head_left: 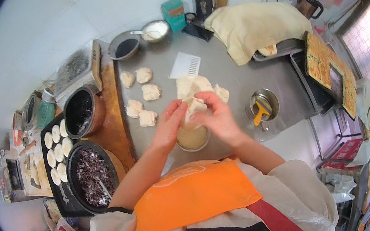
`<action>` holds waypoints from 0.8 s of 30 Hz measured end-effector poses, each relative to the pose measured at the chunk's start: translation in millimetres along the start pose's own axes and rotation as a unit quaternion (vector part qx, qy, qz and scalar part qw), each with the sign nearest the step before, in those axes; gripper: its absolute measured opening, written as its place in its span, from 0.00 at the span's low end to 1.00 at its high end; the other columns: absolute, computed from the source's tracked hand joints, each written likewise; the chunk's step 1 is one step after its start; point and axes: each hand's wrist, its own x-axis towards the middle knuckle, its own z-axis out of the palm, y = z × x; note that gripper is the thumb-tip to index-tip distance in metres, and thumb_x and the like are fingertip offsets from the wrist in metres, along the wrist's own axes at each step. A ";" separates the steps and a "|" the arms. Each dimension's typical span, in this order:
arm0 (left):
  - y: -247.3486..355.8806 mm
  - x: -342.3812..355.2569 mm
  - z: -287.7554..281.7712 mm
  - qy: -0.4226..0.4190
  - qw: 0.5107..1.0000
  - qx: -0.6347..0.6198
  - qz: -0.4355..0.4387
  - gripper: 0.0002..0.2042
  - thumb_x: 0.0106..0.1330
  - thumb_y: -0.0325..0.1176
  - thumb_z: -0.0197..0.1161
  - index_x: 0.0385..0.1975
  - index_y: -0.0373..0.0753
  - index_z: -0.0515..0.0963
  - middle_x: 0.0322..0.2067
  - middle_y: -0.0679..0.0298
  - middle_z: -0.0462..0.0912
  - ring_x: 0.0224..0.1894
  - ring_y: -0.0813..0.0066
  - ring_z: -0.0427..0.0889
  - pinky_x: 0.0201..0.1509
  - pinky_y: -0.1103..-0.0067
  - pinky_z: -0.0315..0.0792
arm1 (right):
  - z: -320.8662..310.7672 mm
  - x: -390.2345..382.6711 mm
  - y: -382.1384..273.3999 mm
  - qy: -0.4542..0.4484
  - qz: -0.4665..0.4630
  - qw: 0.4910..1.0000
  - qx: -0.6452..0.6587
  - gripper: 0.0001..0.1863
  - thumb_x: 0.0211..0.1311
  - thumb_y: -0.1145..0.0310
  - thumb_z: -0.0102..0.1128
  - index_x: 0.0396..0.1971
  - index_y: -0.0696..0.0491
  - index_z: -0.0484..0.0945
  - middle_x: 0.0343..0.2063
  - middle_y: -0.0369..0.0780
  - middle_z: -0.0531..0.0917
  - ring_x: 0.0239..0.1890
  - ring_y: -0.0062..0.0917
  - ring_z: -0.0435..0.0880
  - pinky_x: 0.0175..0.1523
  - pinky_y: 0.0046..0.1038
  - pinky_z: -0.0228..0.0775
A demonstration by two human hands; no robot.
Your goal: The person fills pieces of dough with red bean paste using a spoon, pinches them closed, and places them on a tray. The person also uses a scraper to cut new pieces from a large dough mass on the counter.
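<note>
My left hand (pixel 171 123) and my right hand (pixel 218 116) are close together, both pinching a pale piece of dough (pixel 193 106) between their fingers. What lies inside the dough I cannot make out. Right below them stands a round bowl (pixel 193 140) of pale yellowish contents. Beyond my fingers a flat slab of dough (pixel 190 85) rests on the steel table (pixel 165 61), with a smaller dough lump (pixel 222 93) at its right. Several more dough lumps (pixel 151 92) are scattered to the left. A white slotted scraper (pixel 185 64) lies behind the slab.
On the right is a metal pot (pixel 268 103) with a yellow-handled brush (pixel 262 113). A cloth (pixel 259 24) covers trays behind it. At left stand a tub of dark crumbly filling (pixel 90 176), a dark pot (pixel 81 112) and a black tray (pixel 66 198) of dough rounds.
</note>
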 end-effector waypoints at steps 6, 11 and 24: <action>-20.6 -19.7 -16.5 0.194 0.964 -0.085 0.161 0.15 0.70 0.43 0.57 0.45 0.36 0.77 0.35 0.68 0.79 0.34 0.83 0.75 0.37 0.84 0.68 | 58.1 -2.5 -0.7 -0.093 0.145 0.957 0.235 0.20 0.55 0.76 0.67 0.48 0.60 0.74 0.44 0.37 0.81 0.41 0.18 0.79 0.46 0.24 0.73; -43.4 -37.0 -57.6 0.285 0.945 -0.136 0.084 0.19 0.70 0.47 0.57 0.33 0.33 0.80 0.19 0.70 0.76 0.20 0.81 0.72 0.22 0.80 0.64 | 75.1 3.7 -2.3 -0.161 0.058 0.984 -0.051 0.12 0.59 0.70 0.65 0.40 0.60 0.79 0.41 0.37 0.82 0.39 0.20 0.79 0.47 0.25 0.73; -12.9 -144.8 -160.4 0.169 0.961 -0.219 -0.020 0.37 0.70 0.64 0.38 0.57 0.30 0.70 0.52 0.51 0.77 0.55 0.60 0.74 0.61 0.65 0.64 | 202.6 13.5 -45.3 -0.143 0.246 0.894 0.347 0.20 0.68 0.52 0.57 0.35 0.57 0.77 0.31 0.36 0.80 0.31 0.19 0.77 0.37 0.27 0.73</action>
